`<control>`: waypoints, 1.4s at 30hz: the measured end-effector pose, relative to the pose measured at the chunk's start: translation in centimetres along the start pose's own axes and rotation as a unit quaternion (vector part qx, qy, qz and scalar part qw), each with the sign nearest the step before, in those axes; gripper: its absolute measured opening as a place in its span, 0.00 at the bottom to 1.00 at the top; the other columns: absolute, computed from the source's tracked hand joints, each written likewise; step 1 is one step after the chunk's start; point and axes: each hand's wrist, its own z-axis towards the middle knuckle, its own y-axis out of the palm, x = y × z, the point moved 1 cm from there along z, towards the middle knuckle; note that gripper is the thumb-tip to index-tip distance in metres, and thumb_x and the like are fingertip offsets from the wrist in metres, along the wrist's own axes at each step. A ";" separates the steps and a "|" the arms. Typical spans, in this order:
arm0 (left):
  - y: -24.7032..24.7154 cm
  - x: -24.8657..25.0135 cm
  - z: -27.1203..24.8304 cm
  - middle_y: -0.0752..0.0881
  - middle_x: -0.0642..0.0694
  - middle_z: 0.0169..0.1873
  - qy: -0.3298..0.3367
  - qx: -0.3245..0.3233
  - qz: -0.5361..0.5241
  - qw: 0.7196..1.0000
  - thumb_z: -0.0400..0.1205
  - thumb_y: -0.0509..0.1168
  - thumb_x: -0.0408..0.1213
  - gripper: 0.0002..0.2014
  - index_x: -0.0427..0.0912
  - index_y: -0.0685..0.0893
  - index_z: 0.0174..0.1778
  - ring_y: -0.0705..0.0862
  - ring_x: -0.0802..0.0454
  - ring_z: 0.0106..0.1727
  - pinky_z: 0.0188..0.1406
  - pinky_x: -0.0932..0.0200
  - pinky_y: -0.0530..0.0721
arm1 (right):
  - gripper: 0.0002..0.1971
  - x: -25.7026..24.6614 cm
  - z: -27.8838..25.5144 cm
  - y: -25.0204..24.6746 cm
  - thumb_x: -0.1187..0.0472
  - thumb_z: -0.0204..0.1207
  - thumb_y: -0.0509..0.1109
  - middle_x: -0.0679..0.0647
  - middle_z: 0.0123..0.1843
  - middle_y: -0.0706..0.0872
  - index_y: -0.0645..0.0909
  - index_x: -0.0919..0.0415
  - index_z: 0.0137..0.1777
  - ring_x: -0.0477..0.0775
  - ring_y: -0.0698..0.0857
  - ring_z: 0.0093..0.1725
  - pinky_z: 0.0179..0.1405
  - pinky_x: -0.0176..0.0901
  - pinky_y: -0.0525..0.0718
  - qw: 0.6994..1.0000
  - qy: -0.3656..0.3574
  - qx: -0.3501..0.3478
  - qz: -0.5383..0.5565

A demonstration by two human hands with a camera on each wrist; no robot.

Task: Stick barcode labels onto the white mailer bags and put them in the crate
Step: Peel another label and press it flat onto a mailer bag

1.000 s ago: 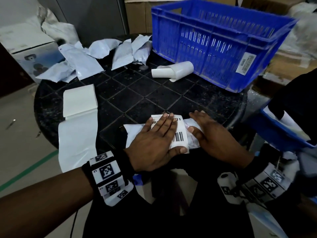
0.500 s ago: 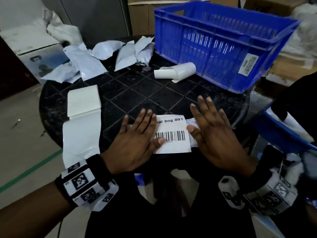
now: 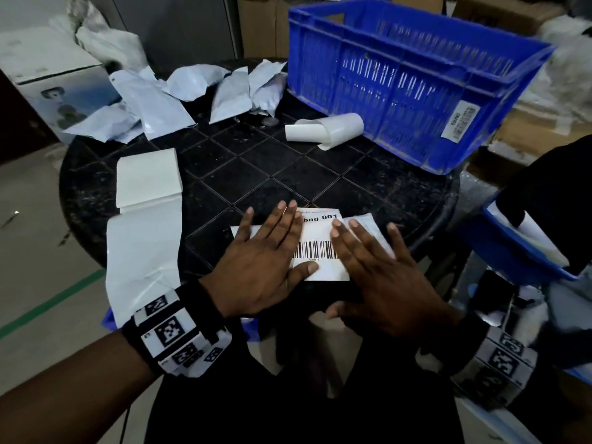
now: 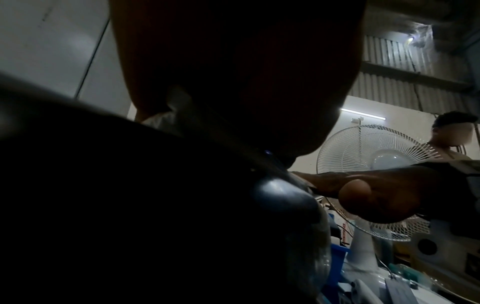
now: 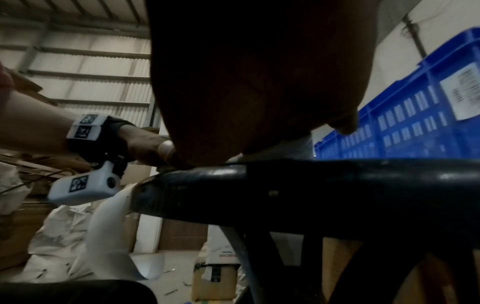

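A white mailer bag [image 3: 368, 223] lies at the near edge of the black round table [image 3: 256, 174] with a barcode label [image 3: 320, 248] on top of it. My left hand [image 3: 266, 251] lies flat with straight fingers on the label's left part. My right hand [image 3: 374, 261] lies flat on the label's right part and the bag. The blue crate [image 3: 410, 78] stands at the table's far right. Several unlabelled white mailer bags [image 3: 166, 100] lie in a heap at the far left. Both wrist views show only dark palms over the table rim [image 5: 311, 179].
A strip of white label backing [image 3: 144, 225] hangs over the table's left edge. A curled backing roll [image 3: 326, 129] lies in front of the crate. Cardboard boxes [image 3: 262, 24] stand behind, and a second blue bin [image 3: 512, 245] sits low at the right. A standing fan [image 4: 369, 164] shows in the left wrist view.
My left hand slid left off the label's middle, then back a little. My right hand moved from the bag's right end onto the label's right part, flat.
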 end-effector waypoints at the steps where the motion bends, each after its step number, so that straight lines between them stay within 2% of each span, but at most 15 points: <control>1: 0.0 0.0 -0.1 0.43 0.41 0.91 -0.007 -0.008 -0.003 1.000 0.84 0.24 0.72 0.49 0.38 0.49 0.91 0.39 0.48 0.91 0.86 0.28 0.48 | 0.60 0.7 -0.3 -0.1 0.14 0.72 0.45 0.56 0.91 0.61 0.63 0.63 0.89 0.58 0.60 0.90 0.80 0.82 0.62 1.000 0.019 -0.015 -0.002; 5: -0.7 0.3 -0.4 0.41 0.42 0.91 -0.025 -0.015 -0.015 0.999 0.81 0.19 0.71 0.50 0.38 0.45 0.91 0.36 0.49 0.91 0.86 0.27 0.45 | 0.63 0.9 -0.8 -1.1 0.13 0.71 0.40 0.59 0.91 0.59 0.61 0.67 0.89 0.60 0.57 0.91 0.81 0.81 0.60 0.998 0.056 0.005 0.021; 9: -2.0 0.9 0.5 0.44 0.43 0.91 0.008 0.028 -0.037 0.999 0.85 0.29 0.60 0.40 0.40 0.45 0.91 0.37 0.50 0.91 0.87 0.31 0.40 | 0.62 -2.6 0.7 -2.8 0.14 0.71 0.44 0.60 0.93 0.53 0.56 0.67 0.90 0.57 0.49 0.92 0.87 0.75 0.54 0.993 0.012 0.089 0.078; 13: -1.2 0.7 1.9 0.38 0.46 0.91 0.018 -0.047 -0.067 0.996 0.82 0.26 0.60 0.40 0.45 0.38 0.91 0.32 0.52 0.89 0.87 0.35 0.33 | 0.61 -4.8 3.2 -1.6 0.15 0.72 0.39 0.56 0.93 0.50 0.52 0.65 0.91 0.52 0.44 0.92 0.89 0.69 0.52 0.989 0.019 0.071 0.130; 15: -0.4 0.6 1.8 0.41 0.44 0.91 0.010 -0.050 -0.037 0.998 0.84 0.29 0.59 0.39 0.44 0.41 0.91 0.35 0.51 0.90 0.88 0.34 0.34 | 0.61 -4.5 3.4 -0.5 0.14 0.72 0.37 0.56 0.93 0.50 0.52 0.63 0.91 0.53 0.46 0.92 0.88 0.69 0.53 0.994 0.017 0.051 0.100; 18: 0.1 0.6 1.3 0.48 0.42 0.91 -0.002 -0.016 -0.013 1.000 0.85 0.33 0.59 0.40 0.40 0.48 0.91 0.42 0.50 0.91 0.88 0.32 0.40 | 0.62 -3.5 2.7 0.4 0.13 0.72 0.41 0.61 0.91 0.58 0.60 0.66 0.89 0.57 0.55 0.91 0.87 0.67 0.59 0.996 0.024 0.044 0.072; 21: 0.1 -0.2 0.8 0.49 0.42 0.91 -0.024 -0.002 -0.012 1.000 0.85 0.31 0.63 0.43 0.39 0.50 0.91 0.42 0.49 0.91 0.87 0.31 0.43 | 0.63 -1.9 1.8 0.7 0.14 0.72 0.46 0.65 0.90 0.62 0.66 0.70 0.86 0.62 0.61 0.90 0.84 0.74 0.62 0.996 0.054 0.056 0.048; 23: 0.0 -1.1 0.1 0.49 0.44 0.91 -0.044 -0.006 -0.019 0.999 0.85 0.30 0.65 0.43 0.40 0.51 0.91 0.41 0.50 0.91 0.87 0.30 0.45 | 0.64 -0.4 1.2 0.5 0.13 0.71 0.40 0.64 0.90 0.62 0.65 0.69 0.87 0.62 0.61 0.90 0.82 0.79 0.60 0.994 0.093 0.035 0.037; 27: -0.2 -2.6 -1.7 0.52 0.43 0.91 -0.069 0.023 -0.025 0.997 0.87 0.30 0.65 0.43 0.38 0.54 0.91 0.42 0.48 0.91 0.87 0.29 0.47 | 0.66 1.9 0.1 -0.4 0.12 0.70 0.34 0.63 0.92 0.55 0.61 0.69 0.88 0.60 0.53 0.91 0.85 0.78 0.53 0.989 0.140 0.027 0.039; 29: -0.7 -2.5 -1.5 0.48 0.43 0.91 -0.055 0.033 -0.037 0.997 0.87 0.31 0.64 0.42 0.38 0.51 0.91 0.40 0.48 0.91 0.87 0.30 0.45 | 0.66 1.2 0.4 -1.1 0.12 0.70 0.37 0.64 0.92 0.55 0.61 0.70 0.88 0.61 0.53 0.91 0.85 0.78 0.53 0.989 0.121 0.059 0.053; 32: -1.3 -1.0 -0.1 0.44 0.43 0.91 0.003 0.032 -0.046 0.998 0.87 0.31 0.62 0.41 0.39 0.47 0.91 0.37 0.48 0.91 0.88 0.33 0.43 | 0.62 -2.2 1.4 -1.8 0.16 0.74 0.44 0.67 0.90 0.57 0.62 0.73 0.87 0.64 0.55 0.91 0.83 0.80 0.58 0.991 0.023 0.119 0.056; 35: -0.4 0.0 0.4 0.45 0.42 0.91 0.042 0.014 -0.029 0.999 0.87 0.31 0.62 0.40 0.40 0.47 0.91 0.38 0.48 0.91 0.88 0.32 0.46 | 0.57 -4.3 1.8 0.0 0.19 0.79 0.45 0.64 0.91 0.58 0.61 0.71 0.88 0.60 0.54 0.91 0.83 0.76 0.61 0.994 -0.019 0.107 0.034; 38: 0.1 -1.1 -0.2 0.45 0.43 0.91 0.051 0.008 -0.025 0.998 0.87 0.35 0.69 0.44 0.39 0.47 0.91 0.39 0.49 0.91 0.88 0.34 0.50 | 0.49 -2.2 0.9 1.9 0.25 0.84 0.53 0.62 0.91 0.60 0.64 0.68 0.87 0.60 0.58 0.91 0.82 0.76 0.64 0.993 -0.034 0.108 0.033; 40: -0.2 -1.9 -0.7 0.42 0.43 0.91 0.056 -0.007 -0.020 0.998 0.84 0.37 0.75 0.49 0.40 0.43 0.91 0.37 0.49 0.91 0.89 0.36 0.48 | 0.46 0.1 0.5 2.1 0.27 0.84 0.54 0.60 0.92 0.58 0.62 0.63 0.89 0.60 0.57 0.91 0.82 0.77 0.63 0.995 -0.034 0.091 0.035; 42: -0.8 -2.1 -1.0 0.43 0.41 0.91 0.082 0.007 -0.013 0.997 0.83 0.42 0.76 0.51 0.41 0.43 0.91 0.39 0.47 0.91 0.90 0.37 0.48 | 0.43 1.9 0.4 1.4 0.28 0.83 0.53 0.58 0.91 0.61 0.61 0.58 0.89 0.58 0.61 0.90 0.82 0.76 0.67 0.995 -0.034 0.085 0.051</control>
